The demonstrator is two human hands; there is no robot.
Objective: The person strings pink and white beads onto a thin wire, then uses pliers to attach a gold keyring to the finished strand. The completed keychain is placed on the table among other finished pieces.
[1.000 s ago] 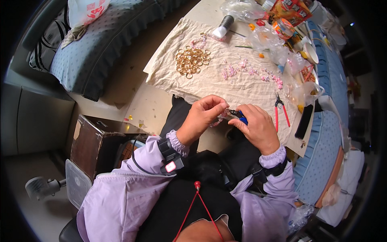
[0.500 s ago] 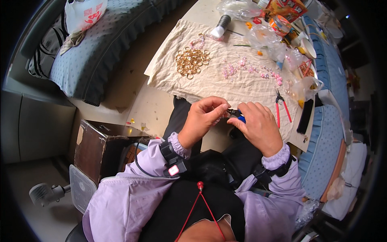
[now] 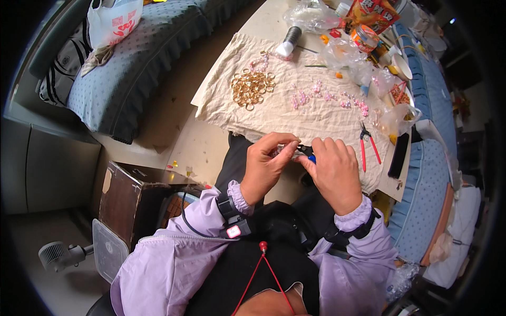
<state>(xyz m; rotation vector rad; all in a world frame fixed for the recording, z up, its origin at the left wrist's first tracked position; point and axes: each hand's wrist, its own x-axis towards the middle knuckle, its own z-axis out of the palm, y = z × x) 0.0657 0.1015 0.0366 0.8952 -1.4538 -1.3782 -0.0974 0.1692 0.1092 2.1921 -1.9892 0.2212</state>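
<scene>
My left hand (image 3: 267, 164) is closed in a pinch on a small beaded piece (image 3: 275, 151), pale pink and mostly hidden by the fingers. Beside it my right hand (image 3: 338, 173) is wrapped round blue-handled pliers (image 3: 312, 158). Their dark jaws point at the left fingertips, and most of the handle lies under my palm. Both hands are over my lap at the near edge of the cloth (image 3: 311, 124). On that cloth lie a heap of gold rings (image 3: 253, 88), scattered pink and pearly beads (image 3: 329, 95), and red-handled pliers (image 3: 369, 146) to the right.
A spool of dark thread or wire (image 3: 289, 42) lies at the back of the cloth. Plastic bags (image 3: 342, 55), an orange-labelled jar (image 3: 365, 38) and a white bowl (image 3: 402, 67) crowd the far right. A black oblong object (image 3: 399, 155) is at the right edge. A brown box (image 3: 120, 203) stands at left.
The view has shifted slightly. My hands stay close together over my lap, and the right hand has turned a little, with less of the blue handle showing.
</scene>
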